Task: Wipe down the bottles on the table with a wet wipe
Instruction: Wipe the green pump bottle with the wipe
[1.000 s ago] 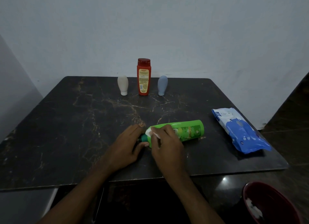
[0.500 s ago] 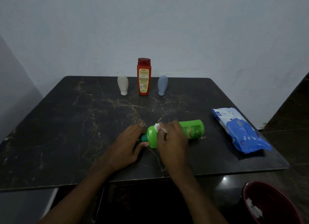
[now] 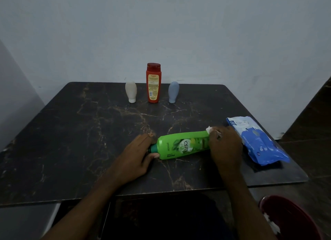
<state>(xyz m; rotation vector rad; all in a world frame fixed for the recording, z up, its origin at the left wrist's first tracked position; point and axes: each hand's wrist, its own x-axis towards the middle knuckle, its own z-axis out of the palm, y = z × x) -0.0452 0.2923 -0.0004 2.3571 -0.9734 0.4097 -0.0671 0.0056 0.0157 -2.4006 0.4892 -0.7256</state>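
A green plastic shampoo bottle (image 3: 182,145) lies on its side near the front edge of the dark marble-patterned table (image 3: 89,141), cap end pointing left. The left hand (image 3: 136,157) pinches the dark green cap between thumb and fingers. The right hand (image 3: 226,146) is closed over the bottle's base end, pressing a crumpled white wet wipe (image 3: 210,129) against it. Just to its right lies a blue-and-white wipes packet (image 3: 258,141). At the table's far edge stand 3 upright bottles: cream (image 3: 131,91), red (image 3: 153,82), grey-blue (image 3: 173,91).
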